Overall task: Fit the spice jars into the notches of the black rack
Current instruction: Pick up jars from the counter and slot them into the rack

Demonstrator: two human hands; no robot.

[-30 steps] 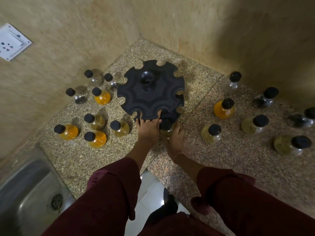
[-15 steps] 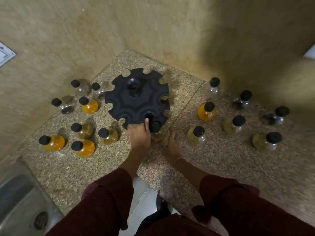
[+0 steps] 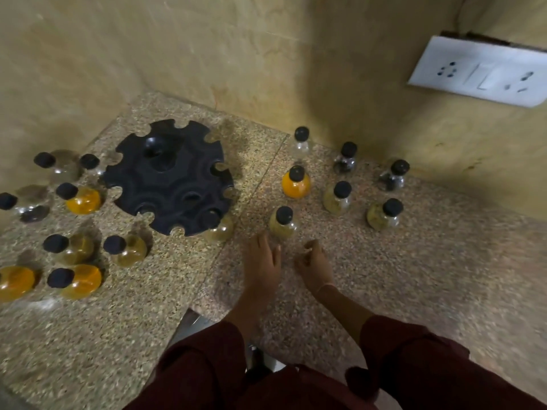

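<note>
The round black rack [image 3: 168, 176] stands in the counter corner, notches around its rim. One jar [image 3: 217, 224] with a black cap hangs in a notch at its near right edge. Several more jars stand loose on the counter on both sides. A yellow-green jar [image 3: 282, 223] stands just beyond my hands. My left hand [image 3: 263, 258] lies flat with fingers apart, its tips close to that jar's left. My right hand [image 3: 313, 264] is loosely curled just right of it. Both hold nothing.
An orange jar [image 3: 296, 182] and several other jars stand further right, near the wall. Several orange and pale jars [image 3: 81, 199] crowd the counter left of the rack. A white socket plate [image 3: 479, 75] is on the right wall.
Both hands have left the rack and the jar now sitting in its notch, and moved right towards the yellow-green jar. The camera has swung right; the sink is out of view.
</note>
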